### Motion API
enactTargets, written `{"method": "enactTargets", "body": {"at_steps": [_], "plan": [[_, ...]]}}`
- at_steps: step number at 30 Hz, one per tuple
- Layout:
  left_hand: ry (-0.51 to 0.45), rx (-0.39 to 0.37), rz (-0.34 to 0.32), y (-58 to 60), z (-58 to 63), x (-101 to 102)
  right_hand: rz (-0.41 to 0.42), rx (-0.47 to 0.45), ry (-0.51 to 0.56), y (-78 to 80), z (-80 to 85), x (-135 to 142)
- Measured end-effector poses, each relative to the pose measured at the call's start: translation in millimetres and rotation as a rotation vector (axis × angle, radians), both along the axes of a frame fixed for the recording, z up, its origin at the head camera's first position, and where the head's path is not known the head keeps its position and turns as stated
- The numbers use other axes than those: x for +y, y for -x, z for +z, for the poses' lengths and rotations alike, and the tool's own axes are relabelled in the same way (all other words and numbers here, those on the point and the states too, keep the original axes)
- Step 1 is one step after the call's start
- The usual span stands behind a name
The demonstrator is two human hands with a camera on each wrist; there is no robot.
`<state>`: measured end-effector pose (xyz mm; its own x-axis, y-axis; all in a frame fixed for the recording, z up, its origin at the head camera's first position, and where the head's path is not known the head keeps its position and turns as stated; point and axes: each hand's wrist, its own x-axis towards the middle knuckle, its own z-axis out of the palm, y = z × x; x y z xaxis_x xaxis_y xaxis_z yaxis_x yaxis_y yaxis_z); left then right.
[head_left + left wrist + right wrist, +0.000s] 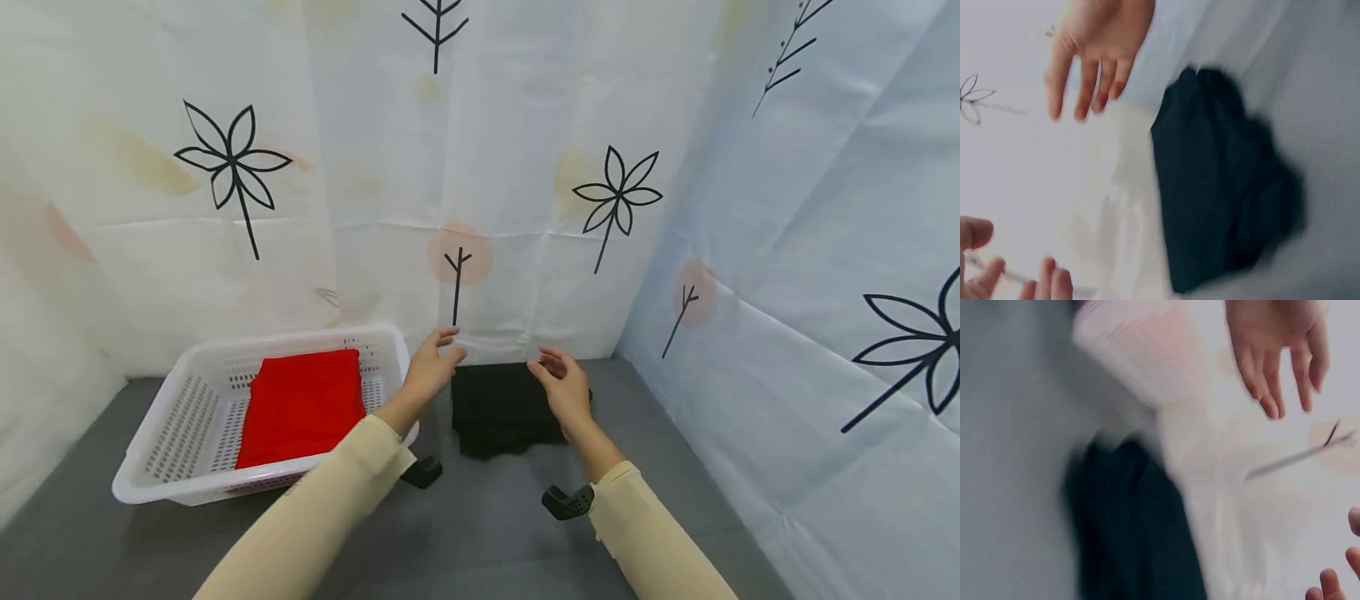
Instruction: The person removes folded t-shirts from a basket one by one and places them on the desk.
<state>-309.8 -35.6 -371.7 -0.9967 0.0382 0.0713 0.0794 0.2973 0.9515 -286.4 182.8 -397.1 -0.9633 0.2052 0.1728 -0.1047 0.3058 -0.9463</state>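
Observation:
A folded black cloth [498, 408] lies on the grey table against the back wall, its near edge uneven. Above its left side is my left hand [431, 367], fingers loosely bent and nothing in them. My right hand [566, 387] hovers over the cloth's right side, also holding nothing. The two palms face each other across a gap. In the left wrist view, the black cloth [1210, 187] sits apart from both hands. The right wrist view has the same cloth [1135, 531], blurred, well away from the fingertips [1330, 581].
To the left stands a white perforated plastic basket [146, 425] with a folded red cloth [307, 404] inside. My left forearm passes over its right front corner. White printed sheets [525, 108] hang behind and along both sides of the table [480, 533].

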Motion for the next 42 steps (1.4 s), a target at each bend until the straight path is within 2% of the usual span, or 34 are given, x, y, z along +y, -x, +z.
{"method": "enactTargets", "body": {"at_steps": [3, 5, 7, 10, 14, 19, 22, 26, 31, 36, 39, 42], "plan": [[-0.029, 0.077, 0.021, 12.7, 21.3, -30, 0.058, 0.037, 0.077, 2.0, 17.5, -24], [-0.053, 0.13, 0.053, 21.4, 28.5, -55, 0.119, 0.056, 0.111, 3.8, 25.5, -39], [-0.087, 0.162, 0.08, 28.4, 30.3, -81, 0.167, 0.065, 0.138, 5.3, 31.2, -55], [-0.16, 0.183, 0.14, 34.2, 25.9, -120, 0.24, 0.052, 0.17, 7.5, 33.4, -78], [-0.211, 0.21, 0.242, 32.4, 17.4, -165, 0.313, 0.016, 0.174, 11.1, 29.2, -110], [-0.114, 0.205, 0.341, 21.7, 2.9, -213, 0.423, -0.073, 0.163, 8.8, 18.7, -152], [-0.051, 0.148, 0.363, 13.7, -8.3, -237, 0.515, -0.144, 0.204, 5.0, 10.0, -172], [0.005, 0.023, 0.287, 4.6, -21.7, -260, 0.587, -0.202, 0.241, 1.5, 2.9, -191], [0.037, -0.136, 0.114, -1.3, -31.6, -279, 0.615, -0.308, 0.235, -2.4, 2.6, -207], [0.044, -0.254, -0.005, -1.2, -36.3, -287, 0.563, -0.459, 0.222, -6.2, -1.3, -223], [0.031, -0.305, -0.053, 0.6, -38.5, -289, 0.526, -0.497, 0.161, -5.7, -4.2, -231], [0.021, -0.344, -0.086, 2.2, -41.7, -291, 0.525, -0.514, 0.114, -2.4, -6.8, -235]]}}
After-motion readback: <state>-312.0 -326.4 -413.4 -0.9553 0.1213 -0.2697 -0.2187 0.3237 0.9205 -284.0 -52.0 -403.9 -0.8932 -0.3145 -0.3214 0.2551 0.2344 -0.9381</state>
